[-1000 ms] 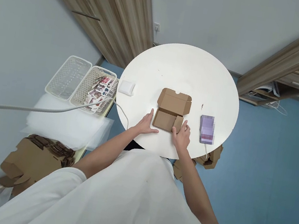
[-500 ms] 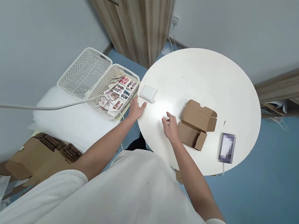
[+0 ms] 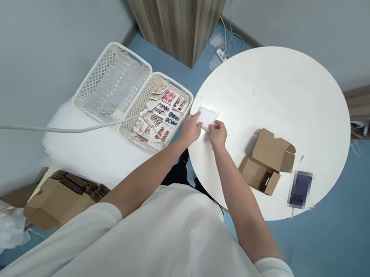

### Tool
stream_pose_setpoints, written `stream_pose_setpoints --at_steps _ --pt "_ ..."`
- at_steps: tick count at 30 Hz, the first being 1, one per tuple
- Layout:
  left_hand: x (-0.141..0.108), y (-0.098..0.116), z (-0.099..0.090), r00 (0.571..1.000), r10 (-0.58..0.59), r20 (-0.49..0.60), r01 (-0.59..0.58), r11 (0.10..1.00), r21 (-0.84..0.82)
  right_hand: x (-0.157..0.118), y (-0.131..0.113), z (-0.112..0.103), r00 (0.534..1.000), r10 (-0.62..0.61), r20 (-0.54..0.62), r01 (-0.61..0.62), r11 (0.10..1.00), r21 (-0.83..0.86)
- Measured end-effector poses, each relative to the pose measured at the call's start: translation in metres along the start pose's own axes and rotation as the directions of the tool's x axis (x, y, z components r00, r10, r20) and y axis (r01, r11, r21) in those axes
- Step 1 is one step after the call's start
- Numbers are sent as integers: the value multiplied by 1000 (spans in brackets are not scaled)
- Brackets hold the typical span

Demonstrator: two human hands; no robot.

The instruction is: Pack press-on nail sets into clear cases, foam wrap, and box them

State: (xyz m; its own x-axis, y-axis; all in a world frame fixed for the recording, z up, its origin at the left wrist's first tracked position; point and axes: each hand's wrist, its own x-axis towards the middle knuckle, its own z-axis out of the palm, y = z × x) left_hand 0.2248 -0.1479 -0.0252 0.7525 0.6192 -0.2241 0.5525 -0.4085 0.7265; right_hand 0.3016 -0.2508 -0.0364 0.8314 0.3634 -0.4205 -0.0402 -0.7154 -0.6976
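Note:
A small white wrapped packet (image 3: 207, 117) lies at the left side of the round white table (image 3: 285, 89). My left hand (image 3: 191, 129) grips its left edge, thumb along the near side. On its right near corner, the fingers of my right hand (image 3: 218, 134) are closed. What the white wrapping contains is hidden. To the right of my hands stands a brown cardboard box (image 3: 273, 151), its lid folded back and its inside showing.
Left of the table, one white basket (image 3: 155, 79) holds cards of colourful false nails and another basket (image 3: 83, 88) holds clear plastic cases. A pixelated phone-like object (image 3: 300, 188) with a cable lies at the right. Flattened cardboard boxes (image 3: 56, 204) stand lower left. A cable (image 3: 44, 129) crosses the left side.
Both hands have come together on the white packet and taken hold of it; my right hand moved away from the cardboard box. The view has shifted, so the table sits farther right.

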Motion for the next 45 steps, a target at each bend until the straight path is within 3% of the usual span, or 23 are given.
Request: stream_pose_setpoints --at_steps 5,8,11,15,19,23,26,29,32,37,41,45 --pt "-11 -8 7 999 -42 -15 39 986 -162 -14 3 1 995 93 -35 -85 980 178" --pt "-24 -3 10 998 -54 -20 48 972 -232 -28 5 -9 996 77 -47 -65 975 214" --pt "-43 14 10 999 2 -49 -15 962 -271 -47 8 -30 997 12 -72 3 979 202" --pt "-72 53 18 992 121 -37 -127 950 -284 -74 18 -77 985 -87 -148 111 981 162" --pt "-102 101 41 967 255 30 -238 934 -267 -100 43 -142 961 -162 -225 191 975 111" --pt "-122 140 72 918 357 171 -320 924 -211 -116 78 -203 954 -178 -240 174 984 -39" --pt "-131 154 96 884 370 286 -358 929 -96 -118 108 -227 968 -186 -168 162 976 -145" --pt "-138 153 116 868 326 375 -373 926 56 -115 136 -228 978 -200 -67 179 955 -237" --pt "-143 147 130 853 250 458 -383 897 223 -110 156 -213 981 -195 11 188 926 -329" --pt "-149 140 143 838 171 519 -445 764 467 -107 171 -191 982 -146 121 184 891 -414" --pt "-151 137 145 840 220 496 -491 696 523 -109 172 -186 980 -140 145 193 855 -482" --pt "-149 135 144 829 260 496 -513 708 485 -110 172 -190 967 -190 167 247 848 -468"
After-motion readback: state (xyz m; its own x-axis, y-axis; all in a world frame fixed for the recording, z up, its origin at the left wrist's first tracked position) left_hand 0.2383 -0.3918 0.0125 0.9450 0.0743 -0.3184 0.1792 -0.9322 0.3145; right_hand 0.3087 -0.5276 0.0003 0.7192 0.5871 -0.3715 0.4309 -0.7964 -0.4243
